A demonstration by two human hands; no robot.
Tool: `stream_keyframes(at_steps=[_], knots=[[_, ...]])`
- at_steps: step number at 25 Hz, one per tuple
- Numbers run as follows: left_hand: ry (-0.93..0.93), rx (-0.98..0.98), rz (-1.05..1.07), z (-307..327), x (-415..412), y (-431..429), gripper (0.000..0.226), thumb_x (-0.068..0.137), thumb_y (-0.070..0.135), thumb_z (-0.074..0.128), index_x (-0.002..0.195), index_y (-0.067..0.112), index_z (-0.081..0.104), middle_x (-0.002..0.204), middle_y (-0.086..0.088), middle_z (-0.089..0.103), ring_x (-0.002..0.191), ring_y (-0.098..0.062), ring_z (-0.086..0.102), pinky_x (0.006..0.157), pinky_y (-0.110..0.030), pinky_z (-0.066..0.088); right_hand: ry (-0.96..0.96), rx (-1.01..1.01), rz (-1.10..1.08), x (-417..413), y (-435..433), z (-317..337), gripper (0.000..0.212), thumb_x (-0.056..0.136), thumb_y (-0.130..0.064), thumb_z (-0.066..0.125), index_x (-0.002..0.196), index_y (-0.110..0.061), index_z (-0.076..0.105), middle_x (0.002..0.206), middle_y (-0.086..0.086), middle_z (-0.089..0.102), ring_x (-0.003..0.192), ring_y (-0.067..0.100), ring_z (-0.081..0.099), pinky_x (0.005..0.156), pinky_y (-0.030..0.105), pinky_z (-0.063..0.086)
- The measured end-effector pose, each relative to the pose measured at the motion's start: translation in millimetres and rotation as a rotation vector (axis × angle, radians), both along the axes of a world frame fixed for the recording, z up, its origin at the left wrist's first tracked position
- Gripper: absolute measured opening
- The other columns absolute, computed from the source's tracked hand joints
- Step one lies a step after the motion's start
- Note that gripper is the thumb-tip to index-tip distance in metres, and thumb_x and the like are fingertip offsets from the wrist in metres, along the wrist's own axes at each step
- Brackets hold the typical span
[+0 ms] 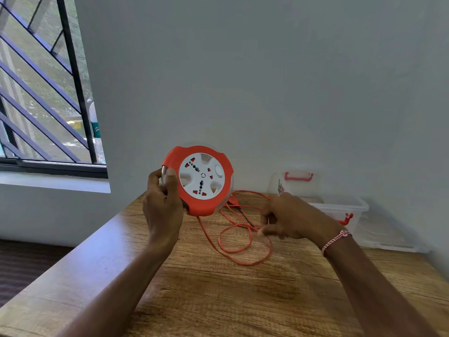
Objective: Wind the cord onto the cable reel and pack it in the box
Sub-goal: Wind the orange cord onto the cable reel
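The left hand (163, 205) grips the reel (200, 180) by its left rim, holding it on edge above the table (218, 300) with the socket face toward the viewer. The cord (243, 249) drops from the reel's bottom and loops rightward. The right hand (289, 220) is blurred over the loops, so I cannot tell its grip. The box (340, 207) sits far right.

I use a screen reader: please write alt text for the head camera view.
A person's left hand holds up a round orange and white cable reel, its orange cord trailing in loose loops on a wooden table. The blurred right hand is low over the cord, beside a clear plastic box with red latches.
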State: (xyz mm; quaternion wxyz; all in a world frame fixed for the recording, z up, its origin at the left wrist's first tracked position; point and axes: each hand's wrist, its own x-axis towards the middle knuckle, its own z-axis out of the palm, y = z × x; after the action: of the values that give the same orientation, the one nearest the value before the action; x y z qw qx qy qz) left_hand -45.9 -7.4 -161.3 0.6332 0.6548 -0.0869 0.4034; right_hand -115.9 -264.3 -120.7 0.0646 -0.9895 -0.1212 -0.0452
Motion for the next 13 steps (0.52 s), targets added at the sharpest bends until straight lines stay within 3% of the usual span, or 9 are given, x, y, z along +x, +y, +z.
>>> stream_keyframes(at_steps=[3,6,8,10,13], knots=[[0.012,0.014,-0.022,-2.1,0.8,-1.2,0.026,0.106,0.055,0.045,0.122,0.035,0.051,0.097,0.025,0.066,0.075,-0.002,0.075,0.052,-0.013,0.055,-0.445,0.009,-0.040,0.1,9.6,-2.8,0.020,0.092,-0.044,0.072,0.085,-0.026,0.076,0.076,-0.007,0.074,0.072,0.012,0.069,0.068,0.028,0.055],[0.030,0.040,-0.076,-4.4,0.6,-3.6,0.028,0.104,0.057,0.045,0.119,0.036,0.053,0.093,0.020,0.071,0.079,-0.001,0.077,0.054,-0.020,0.060,-0.839,0.224,0.147,-3.4,34.9,-3.7,0.025,0.098,-0.041,0.064,0.102,-0.019,0.074,0.091,-0.002,0.076,0.070,0.012,0.069,0.062,0.022,0.057],[0.024,0.081,-0.116,-4.2,-1.5,-6.0,0.028,0.103,0.057,0.045,0.119,0.036,0.053,0.088,0.019,0.073,0.078,-0.001,0.077,0.055,-0.026,0.063,-0.895,0.200,0.217,-4.1,49.3,-3.6,0.032,0.099,-0.042,0.063,0.123,-0.021,0.067,0.113,0.002,0.072,0.085,0.014,0.071,0.063,0.021,0.058],[-0.021,0.160,-0.132,-3.6,-4.4,-8.1,0.031,0.103,0.061,0.044,0.119,0.036,0.052,0.083,0.021,0.073,0.074,-0.001,0.076,0.054,-0.026,0.063,-0.866,-0.044,0.200,-1.7,56.9,-8.6,0.051,0.098,-0.043,0.066,0.145,-0.027,0.055,0.130,0.009,0.064,0.104,0.023,0.069,0.069,0.031,0.061],[-0.074,0.267,-0.123,-4.0,-6.2,-10.8,0.045,0.099,0.066,0.039,0.125,0.032,0.053,0.082,0.019,0.071,0.071,-0.001,0.076,0.055,-0.027,0.064,-0.824,-0.346,0.125,-1.8,55.4,-12.5,0.071,0.094,-0.042,0.071,0.157,-0.033,0.039,0.141,0.018,0.059,0.117,0.034,0.066,0.074,0.042,0.063]])
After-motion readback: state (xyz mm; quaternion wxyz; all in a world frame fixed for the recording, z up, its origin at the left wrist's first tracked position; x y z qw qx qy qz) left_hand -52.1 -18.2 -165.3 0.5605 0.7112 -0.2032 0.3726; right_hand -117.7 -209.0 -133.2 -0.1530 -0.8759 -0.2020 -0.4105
